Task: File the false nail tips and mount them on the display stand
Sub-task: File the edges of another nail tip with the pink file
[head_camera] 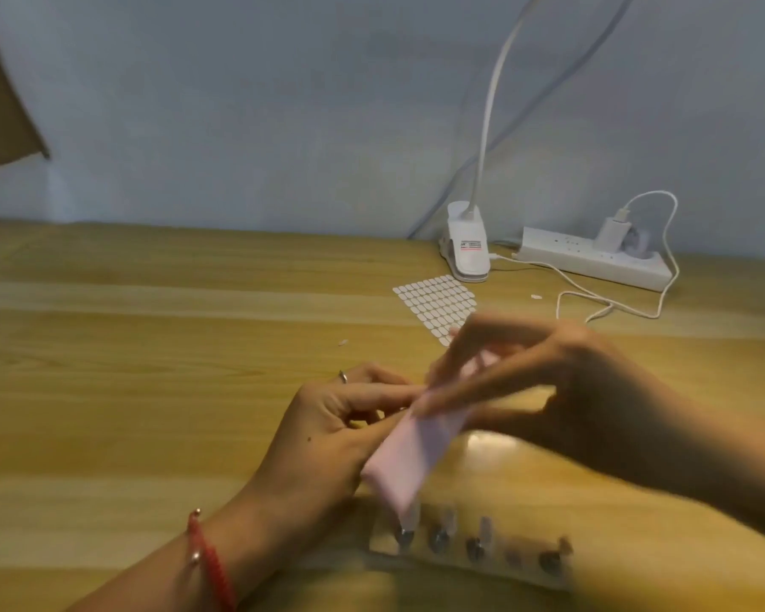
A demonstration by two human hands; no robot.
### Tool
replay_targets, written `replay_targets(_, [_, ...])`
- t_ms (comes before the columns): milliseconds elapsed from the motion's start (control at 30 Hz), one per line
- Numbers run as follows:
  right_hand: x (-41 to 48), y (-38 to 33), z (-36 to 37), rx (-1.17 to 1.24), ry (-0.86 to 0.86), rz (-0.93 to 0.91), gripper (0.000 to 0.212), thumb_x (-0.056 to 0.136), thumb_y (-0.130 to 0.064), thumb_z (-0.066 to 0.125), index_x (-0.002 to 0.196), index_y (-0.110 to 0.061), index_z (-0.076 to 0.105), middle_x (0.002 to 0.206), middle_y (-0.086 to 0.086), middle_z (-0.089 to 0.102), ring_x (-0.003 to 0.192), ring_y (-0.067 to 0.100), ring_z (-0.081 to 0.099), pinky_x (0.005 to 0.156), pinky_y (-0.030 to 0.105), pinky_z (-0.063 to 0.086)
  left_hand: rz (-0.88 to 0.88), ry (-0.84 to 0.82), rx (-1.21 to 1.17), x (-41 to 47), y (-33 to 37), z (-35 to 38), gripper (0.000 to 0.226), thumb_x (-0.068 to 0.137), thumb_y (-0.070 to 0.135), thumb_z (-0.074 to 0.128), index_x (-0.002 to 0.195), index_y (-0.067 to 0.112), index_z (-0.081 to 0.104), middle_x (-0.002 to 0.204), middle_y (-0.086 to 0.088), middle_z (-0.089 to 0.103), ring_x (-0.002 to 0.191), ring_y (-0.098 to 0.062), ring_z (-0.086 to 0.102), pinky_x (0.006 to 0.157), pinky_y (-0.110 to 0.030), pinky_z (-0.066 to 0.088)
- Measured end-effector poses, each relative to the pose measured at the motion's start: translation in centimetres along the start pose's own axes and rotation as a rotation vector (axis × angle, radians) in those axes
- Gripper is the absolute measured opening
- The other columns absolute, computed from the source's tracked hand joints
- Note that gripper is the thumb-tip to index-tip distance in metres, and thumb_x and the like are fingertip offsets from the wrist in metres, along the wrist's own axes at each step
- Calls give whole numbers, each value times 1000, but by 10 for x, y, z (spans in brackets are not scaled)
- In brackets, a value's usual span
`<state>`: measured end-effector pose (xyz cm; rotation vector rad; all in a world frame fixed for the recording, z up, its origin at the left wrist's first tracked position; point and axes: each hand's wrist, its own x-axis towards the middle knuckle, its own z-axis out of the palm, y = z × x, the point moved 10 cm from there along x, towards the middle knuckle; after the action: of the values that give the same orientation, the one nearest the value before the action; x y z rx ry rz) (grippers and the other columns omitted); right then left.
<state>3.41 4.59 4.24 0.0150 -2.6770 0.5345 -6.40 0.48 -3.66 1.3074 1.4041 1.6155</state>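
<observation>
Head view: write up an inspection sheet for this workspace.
Surface: wooden table.
Job's things: pink nail file raised; display stand at near edge, tips mounted; adhesive tab sheet behind.
Clutter: small white scrap.
Hands: right hand grips the file, blurred; left hand fingertips at the file, held item unclear.
Cables: white cable loops from power strip.
Surroundings: clip lamp, grey wall, cardboard upper left.

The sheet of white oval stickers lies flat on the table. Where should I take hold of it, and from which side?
Probably its left corner, coming from the left. The sticker sheet lies flat and thin, so a corner must be lifted and pinched; the right hand covers its near end, and the lamp clip stands close behind it.
</observation>
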Motion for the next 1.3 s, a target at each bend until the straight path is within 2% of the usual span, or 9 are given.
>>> replay_targets(200, [-4,-4,5,-28,-22,-29,29,81,-29,69,109,-34,72,105,-11,64,97,7,63,78,25,54,-1,17,-6,0,1,-1,25,63,36,70,85,30,79,85,4,69,78,-22,60,70,-37,43])
replay_targets(333, [-3,9,-12,-26,56,74,29,77,-30,68,106,-33,72,101,-11,65,93,2,62,73,17,53,11,10,22,0,3,-2,23,63,40,76,86,33,79,85,7,69,82,-12,61,72,-35,44])
replay_targets(467, [-2,-4,5,-40,-2,-27,28,79,-27,69,107,-32,73,103,-10,64,94,5,62,75,22,52,7,14,7,0,2,-1,22,67,31,71,87,30,79,86,3,69,80,-21,61,70,-40,43])
replay_targets(567, [-4,9,-11,-6,68,69,28,78,-30,67,105,-28,74,100,-9,65,93,5,63,73,25,54,4,17,14,-1,3,-2,23,64,37,69,85,33,79,85,9,69,82,-15,60,71,-34,43])
replay_targets(700, [-4,-4,6,-12,-2,-47,26,82,-27,69,107,-31,74,103,-10,64,95,6,63,77,23,53,-5,14,9,0,1,-1,25,64,33,70,86,26,79,85,3,69,80,-15,59,69,-33,42])
replay_targets(867, [-21,54,-51,-193,151,189,38,72,-22,72,106,-37,64,100,-7,64,92,11,63,72,21,55,-66,-17,-8,-2,0,0,23,64,41,73,84,29,79,90,10,70,84,-7,62,73,-14,45])
replay_targets(1000, [-28,37,-56,-212,201,132,31,79,-30,67,108,-38,62,109,-12,63,100,5,61,83,24,53,-143,-41,-116,1,-4,0,27,66,41,71,89,29,79,93,11,72,86,4,64,70,-5,44])
replay_targets(1167, [-16,-20,-32,-316,188,-136,21,86,-25,58,104,-25,67,111,0,65,109,7,59,110,39,37,-212,-38,-217,0,-11,0,37,58,38,79,91,20,79,102,-2,73,95,-9,66,74,-12,46])
replay_targets(1300, [-4,-26,-35,-420,218,-181,17,85,-20,61,99,-19,71,107,7,67,104,15,61,111,50,35,-245,-59,-288,-1,-10,1,37,56,40,74,87,20,79,89,2,74,84,-4,66,66,-10,46])
